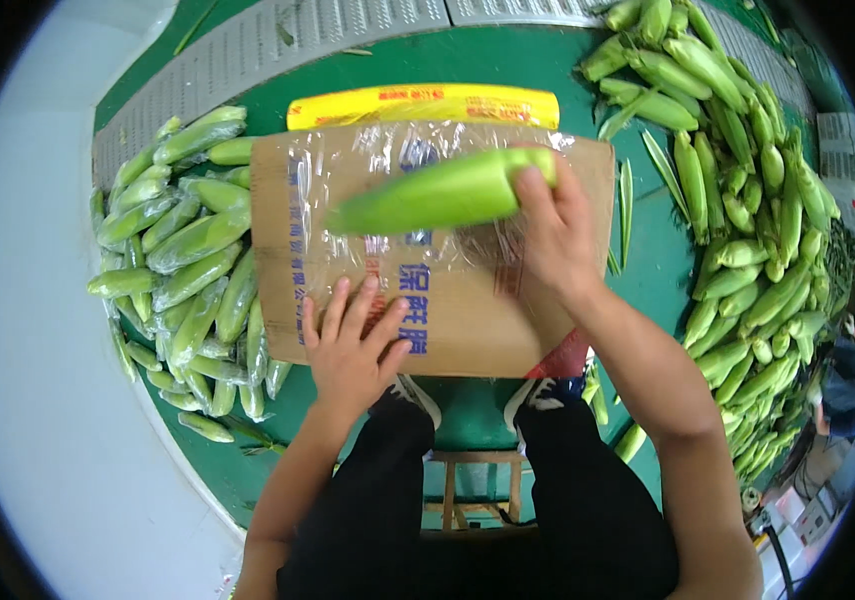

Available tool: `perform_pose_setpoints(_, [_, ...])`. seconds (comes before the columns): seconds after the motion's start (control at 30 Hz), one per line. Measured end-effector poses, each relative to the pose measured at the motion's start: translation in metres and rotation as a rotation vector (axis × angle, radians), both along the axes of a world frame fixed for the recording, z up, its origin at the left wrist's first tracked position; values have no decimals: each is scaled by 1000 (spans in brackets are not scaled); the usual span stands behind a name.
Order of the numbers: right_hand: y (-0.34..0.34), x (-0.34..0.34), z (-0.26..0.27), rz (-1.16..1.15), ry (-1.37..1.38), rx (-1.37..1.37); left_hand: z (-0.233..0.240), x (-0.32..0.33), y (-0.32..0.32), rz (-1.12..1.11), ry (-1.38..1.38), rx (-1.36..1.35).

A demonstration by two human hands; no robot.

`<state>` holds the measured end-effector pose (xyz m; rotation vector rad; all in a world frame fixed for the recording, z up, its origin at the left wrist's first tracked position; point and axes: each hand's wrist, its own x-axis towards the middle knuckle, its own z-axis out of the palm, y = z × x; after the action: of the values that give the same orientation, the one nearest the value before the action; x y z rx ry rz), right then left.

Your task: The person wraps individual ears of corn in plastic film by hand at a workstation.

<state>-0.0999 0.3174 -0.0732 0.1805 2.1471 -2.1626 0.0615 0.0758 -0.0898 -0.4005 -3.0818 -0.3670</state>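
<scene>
My right hand [559, 225] grips an ear of corn in its green husk [435, 195] by one end. The ear hangs over the cardboard box [472, 341], its far tip blurred and pointing left. Flat on the box top, near its front left part, rests my left hand [356, 345] with fingers spread. Clear plastic film [352, 150] covers much of the box top. Just behind the box lies a yellow roll of film [424, 106] bearing red print.
Film-wrapped ears of corn [199, 236] are heaped left of the box. On the right runs a long pile of husked-over ears [761, 270]. A white wall [45, 300] bounds the left. Metal grating [352, 34] crosses the green floor [472, 56]. A wooden stool [450, 487] is beneath me; a person [844, 390] is far right.
</scene>
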Motion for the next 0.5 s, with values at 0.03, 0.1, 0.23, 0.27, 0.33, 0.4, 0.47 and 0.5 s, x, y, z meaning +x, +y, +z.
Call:
perform_pose_setpoints(0.03, [-8,-1,-10,8,-9,-85,-2,3,0,-13,-15,8])
perform_pose_setpoints(0.1, [-2,2,-13,61,202,275,-2,5,-6,97,368,171])
perform_pose_setpoints(0.23, [31,6,-15,197,540,809,44,-118,16,-11,394,-42])
perform_pose_setpoints(0.27, [33,12,-12,70,498,723,33,-137,14,-94,267,14])
perform_pose_setpoints(0.33, [52,26,5,129,332,931,26,-144,11,-175,137,61])
perform_pose_setpoints(0.4, [59,38,10,262,173,1247,24,-137,12,-134,150,14])
perform_pose_setpoints(0.47, [59,42,0,285,254,1217,17,-132,12,-130,182,34])
perform_pose_setpoints(0.5, [57,43,-3,318,351,1166,16,-129,12,-109,218,34])
